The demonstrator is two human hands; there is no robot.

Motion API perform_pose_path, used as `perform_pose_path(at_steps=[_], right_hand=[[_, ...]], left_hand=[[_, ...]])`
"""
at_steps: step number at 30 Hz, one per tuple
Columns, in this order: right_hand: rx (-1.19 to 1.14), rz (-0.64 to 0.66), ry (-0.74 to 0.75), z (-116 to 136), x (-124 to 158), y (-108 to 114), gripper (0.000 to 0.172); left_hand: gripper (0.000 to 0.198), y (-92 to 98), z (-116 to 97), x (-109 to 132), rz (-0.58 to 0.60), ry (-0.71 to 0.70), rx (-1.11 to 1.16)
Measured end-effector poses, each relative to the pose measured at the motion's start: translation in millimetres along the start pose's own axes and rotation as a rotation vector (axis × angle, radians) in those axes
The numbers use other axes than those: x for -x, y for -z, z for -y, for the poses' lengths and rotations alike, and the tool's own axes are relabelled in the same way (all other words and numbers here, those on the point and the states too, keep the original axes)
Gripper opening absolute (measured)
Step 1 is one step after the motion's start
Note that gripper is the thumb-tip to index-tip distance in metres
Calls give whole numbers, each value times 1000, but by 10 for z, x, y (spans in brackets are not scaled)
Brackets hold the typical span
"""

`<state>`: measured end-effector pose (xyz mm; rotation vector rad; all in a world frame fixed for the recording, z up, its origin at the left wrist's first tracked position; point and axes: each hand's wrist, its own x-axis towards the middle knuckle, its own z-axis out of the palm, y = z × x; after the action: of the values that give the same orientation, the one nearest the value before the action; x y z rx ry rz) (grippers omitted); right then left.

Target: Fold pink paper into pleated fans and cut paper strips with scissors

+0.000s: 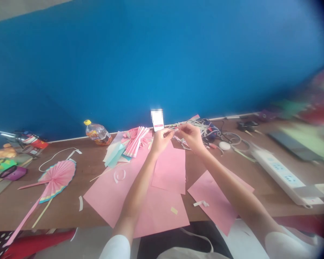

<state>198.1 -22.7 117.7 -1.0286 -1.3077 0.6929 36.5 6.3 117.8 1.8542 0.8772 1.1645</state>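
Observation:
Both arms reach out over the table. My left hand [163, 139] and my right hand [191, 136] meet with fingertips almost touching, each closed in a pinch. Some small pale thing shows between them, too tiny to identify. Beneath my forearms lie pink paper sheets [169, 169], one over another, with another pink sheet [213, 196] to the right. Left of my hands rests a folded pink-and-white paper fan [136, 141] on blue and white paper. A phone with a lit screen [158, 120] stands upright just beyond my fingers.
A finished-looking pink pleated fan [58, 176] lies at left, near a tipped drink bottle [97, 133]. Paper scraps and cables [207, 129] pile up behind my right hand. A white power strip [279, 174] sits at right. A blue wall [156, 61] rises behind the table.

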Motion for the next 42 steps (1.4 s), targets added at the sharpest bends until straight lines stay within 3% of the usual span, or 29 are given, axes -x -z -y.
perform_pose_path(at_steps=[5,11,20,26,32,39,42], right_hand=[[-48,-20,-33,46,18,-32,12],[-172,13,-147,25,28,-61,14],[-126,-24,-106,81,77,-104,21],[-159,-30,-33,58,62,-77,20],[-199,94,-97,38,32,-52,27],[-346,339,-373,-10,-21,50,34],[-355,382,-435,-33,-26,79,34]], left_hand=[[32,4,-17,5,23,36,-15],[25,2,-12,15,-29,18,-96],[15,-89,-80,64,-150,-86,-302],[20,-112,-99,66,-107,-104,-298],[29,-72,-85,50,-83,-164,-447],[34,18,-2,57,-11,-322,-558],[34,24,60,68,-24,-341,-540]])
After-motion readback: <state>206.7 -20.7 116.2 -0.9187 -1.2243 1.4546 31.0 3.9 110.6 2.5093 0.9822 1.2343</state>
